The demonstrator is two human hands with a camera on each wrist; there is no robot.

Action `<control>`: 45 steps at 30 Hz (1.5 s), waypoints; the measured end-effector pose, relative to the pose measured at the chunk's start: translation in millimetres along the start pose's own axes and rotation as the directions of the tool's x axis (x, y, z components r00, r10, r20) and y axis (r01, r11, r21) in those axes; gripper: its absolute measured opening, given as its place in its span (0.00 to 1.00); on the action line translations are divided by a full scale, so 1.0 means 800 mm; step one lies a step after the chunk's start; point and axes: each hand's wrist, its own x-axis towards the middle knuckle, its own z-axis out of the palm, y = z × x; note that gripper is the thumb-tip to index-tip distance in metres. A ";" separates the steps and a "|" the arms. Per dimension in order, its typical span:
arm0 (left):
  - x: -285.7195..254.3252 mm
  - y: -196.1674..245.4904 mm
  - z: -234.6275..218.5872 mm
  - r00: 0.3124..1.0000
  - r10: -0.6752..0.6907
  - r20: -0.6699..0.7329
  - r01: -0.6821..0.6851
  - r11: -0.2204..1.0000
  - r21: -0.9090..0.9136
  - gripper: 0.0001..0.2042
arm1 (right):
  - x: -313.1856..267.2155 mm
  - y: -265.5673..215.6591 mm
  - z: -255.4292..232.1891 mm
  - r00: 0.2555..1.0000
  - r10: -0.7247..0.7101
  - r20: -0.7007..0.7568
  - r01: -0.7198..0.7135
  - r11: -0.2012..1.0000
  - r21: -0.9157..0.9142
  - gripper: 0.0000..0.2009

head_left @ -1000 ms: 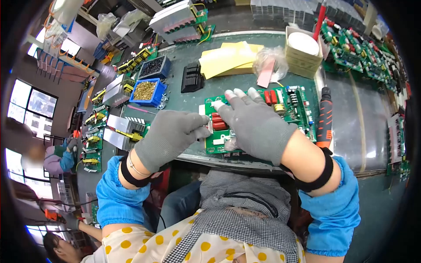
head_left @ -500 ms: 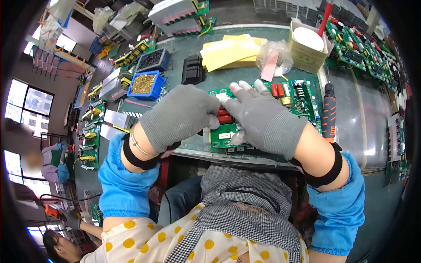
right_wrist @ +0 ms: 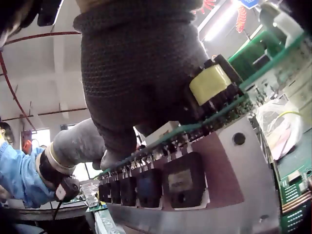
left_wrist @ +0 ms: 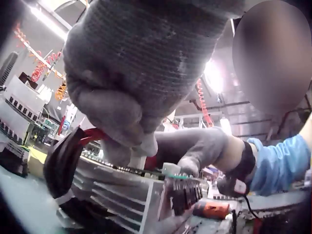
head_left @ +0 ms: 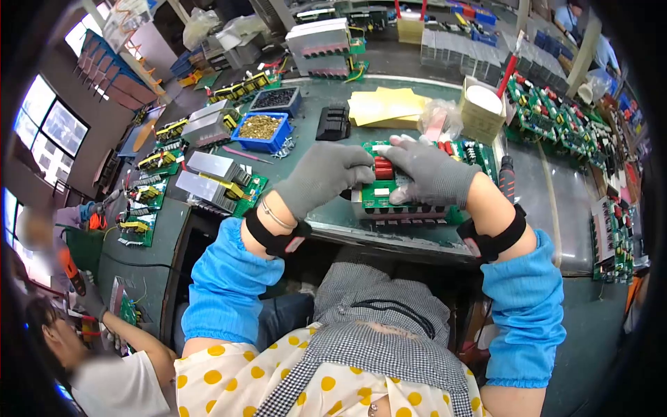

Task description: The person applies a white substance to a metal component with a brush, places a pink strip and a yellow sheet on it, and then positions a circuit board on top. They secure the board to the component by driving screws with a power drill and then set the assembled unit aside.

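One PCB (head_left: 379, 195): we're resting R hand (head_left: 436, 171) atop, fingers relaxed; can't tell L hand (head_left: 322, 177) grip; only L-wrist cam's showing heatsink fins (left_wrist: 119, 197).

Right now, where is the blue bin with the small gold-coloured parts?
In the head view, the blue bin is on the bench, left of the left hand and farther away, just in front of the bin of dark parts.

Green circuit board (head_left: 376, 203), component side up atop finned silver heatsink (left_wrist: 119, 192), at near edge of tabletop (head_left: 321, 92). Red components (head_left: 383, 169) toward left end; black flat parts (right_wrist: 183, 180) in row along near side, under board.
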 end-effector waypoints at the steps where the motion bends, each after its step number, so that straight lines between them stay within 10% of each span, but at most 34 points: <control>1: -0.009 -0.014 0.011 0.991 0.092 -0.099 -0.092 0.996 0.005 0.13 | -0.002 0.001 0.001 1.000 -0.015 -0.019 0.016 1.000 0.024 0.45; 4: -0.024 -0.042 0.004 0.959 -0.033 -0.280 -0.067 0.939 -0.338 0.25 | 0.001 0.007 0.007 0.999 -0.027 -0.046 0.028 0.999 0.031 0.45; 6: -0.036 -0.061 -0.014 0.972 -0.192 -0.132 0.091 0.833 -0.546 0.27 | -0.002 0.003 0.003 0.999 -0.031 -0.033 0.032 0.999 0.036 0.45; 9: -0.045 -0.074 -0.010 0.978 -0.146 0.150 0.200 0.860 -0.469 0.24 | -0.005 -0.005 -0.007 1.000 -0.011 -0.011 0.011 0.999 0.040 0.47; 12: -0.038 -0.075 -0.001 0.979 -0.153 0.134 0.194 0.899 -0.392 0.20 | -0.006 -0.003 -0.004 0.999 -0.026 -0.025 0.028 0.998 0.051 0.46; 17: -0.030 -0.074 0.051 0.976 0.095 -0.195 -0.015 0.926 0.378 0.12 | -0.009 -0.012 -0.006 1.000 0.010 -0.028 -0.010 1.000 0.030 0.45; 25: -0.055 -0.037 0.095 0.958 0.023 -0.285 0.145 0.820 0.553 0.14 | -0.010 -0.010 -0.003 0.997 -0.029 -0.070 0.030 1.000 0.008 0.44; 31: -0.053 -0.051 0.083 0.956 0.133 -0.262 -0.007 0.903 0.431 0.09 | -0.011 -0.011 0.000 0.993 -0.047 -0.112 0.048 0.999 0.006 0.44; 35: -0.045 -0.045 0.059 1.000 0.002 -0.013 0.005 0.880 0.474 0.08 | -0.010 -0.005 -0.004 0.989 -0.096 -0.117 0.103 0.993 0.056 0.44; 42: -0.060 -0.052 0.096 0.959 0.015 -0.282 0.005 0.997 0.072 0.16 | -0.010 -0.011 -0.015 0.994 -0.074 -0.080 0.082 0.990 0.115 0.44; 45: -0.054 -0.038 0.087 0.981 -0.130 -0.144 0.149 0.979 0.135 0.19 | -0.007 -0.006 -0.013 0.997 -0.058 -0.044 0.064 0.989 0.134 0.44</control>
